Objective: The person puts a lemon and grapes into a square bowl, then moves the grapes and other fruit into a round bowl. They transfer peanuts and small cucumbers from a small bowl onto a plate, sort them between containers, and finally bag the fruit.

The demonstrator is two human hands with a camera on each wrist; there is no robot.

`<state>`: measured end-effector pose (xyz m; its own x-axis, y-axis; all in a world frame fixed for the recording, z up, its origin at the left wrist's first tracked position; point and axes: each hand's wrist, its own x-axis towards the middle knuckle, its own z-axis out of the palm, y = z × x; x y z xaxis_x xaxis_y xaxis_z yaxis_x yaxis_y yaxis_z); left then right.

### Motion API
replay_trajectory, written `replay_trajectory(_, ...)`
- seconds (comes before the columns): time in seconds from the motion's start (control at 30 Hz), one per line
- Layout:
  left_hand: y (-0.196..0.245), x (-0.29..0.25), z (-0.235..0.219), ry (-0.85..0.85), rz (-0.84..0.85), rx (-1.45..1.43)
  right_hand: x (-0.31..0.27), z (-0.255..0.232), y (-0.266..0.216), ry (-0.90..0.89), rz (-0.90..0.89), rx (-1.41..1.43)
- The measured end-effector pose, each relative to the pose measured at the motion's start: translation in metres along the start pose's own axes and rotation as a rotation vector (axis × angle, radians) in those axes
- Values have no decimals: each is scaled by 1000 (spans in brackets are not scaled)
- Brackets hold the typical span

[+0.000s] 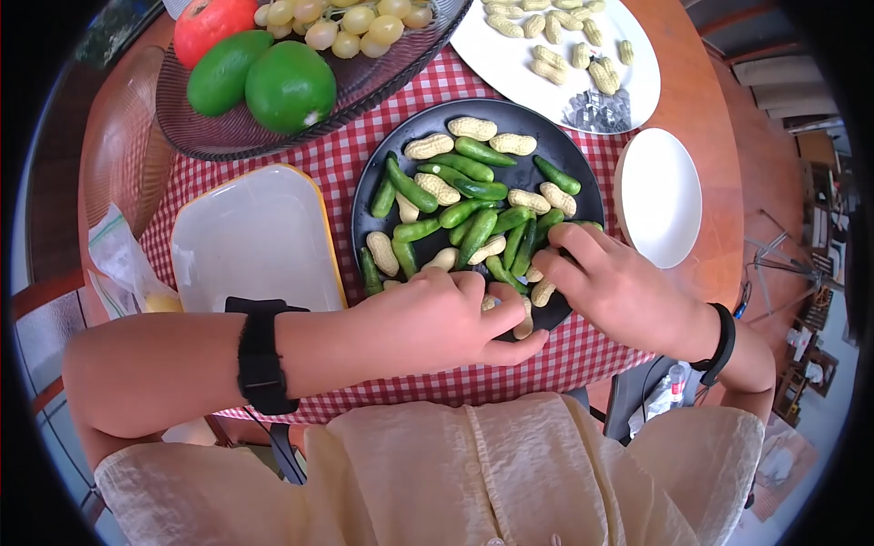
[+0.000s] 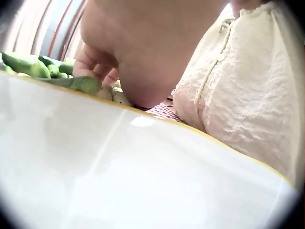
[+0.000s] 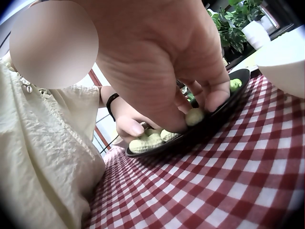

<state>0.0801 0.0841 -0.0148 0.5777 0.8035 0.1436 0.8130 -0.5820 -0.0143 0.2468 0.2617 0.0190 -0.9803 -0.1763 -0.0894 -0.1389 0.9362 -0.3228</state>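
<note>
A black plate [image 1: 510, 111] on the red checked cloth holds several peanuts [image 1: 472, 127] and green pods [image 1: 469, 166]. My left hand [image 1: 473, 305] lies over the plate's near edge with its fingers curled down onto peanuts [image 2: 116, 95]; the left wrist view shows green pods [image 2: 28, 67] just beyond it. My right hand [image 1: 551, 268] reaches in from the right. In the right wrist view its thumb and fingers pinch a peanut [image 3: 194, 116] at the rim of the black plate [image 3: 224, 112]. The left hand [image 3: 129, 125] sits behind more peanuts there.
A white tray [image 1: 255, 237] with a yellow rim lies left of the plate. A white plate [image 1: 510, 64] with peanuts and a metal cutter stands behind, and a small white dish [image 1: 660, 196] to the right. A fruit basket [image 1: 364, 77] with limes sits at the back left.
</note>
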Motion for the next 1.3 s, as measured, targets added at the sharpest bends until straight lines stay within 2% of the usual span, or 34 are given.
replay_trajectory(0.33, 3, 11, 5, 9, 6, -11, 0, 2, 1, 38, -32, 8)
replay_trajectory(0.43, 3, 13, 5, 54, -52, -4, 0, 4, 1, 49, -35, 38)
replay_trajectory(0.53, 3, 15, 5, 51, -18, -100, 0, 5, 0, 60, -38, 36)
replay_trajectory(0.8, 7, 17, 8, 131, -64, -173, 3, 14, -8, 148, -49, -177)
replay_trajectory(0.93, 9, 17, 5, 91, -103, -168, 3, 15, -11, 157, -24, -217)
replay_trajectory(1.0, 8, 15, 0, 15, -191, -336, 4, 15, -9, 164, -7, -192)
replay_trajectory(1.03, 6, 14, -2, 14, -189, -332, 5, 14, -9, 168, -6, -195)
replay_trajectory(1.1, 2, 14, -7, 47, -338, -678, 5, 11, -10, 156, 43, -140)
replay_trajectory(1.13, -1, 14, -12, 46, -334, -675, 5, 9, -9, 160, 46, -141)
replay_trajectory(1.2, -11, 13, -26, -85, -747, -1714, 5, 3, -4, 121, 135, 144)
replay_trajectory(1.23, -18, 12, -32, -85, -747, -1712, 6, -2, -1, 123, 135, 144)
replay_trajectory(1.3, -31, 9, -41, -190, -1009, -2271, 10, -19, 6, 86, 252, 609)
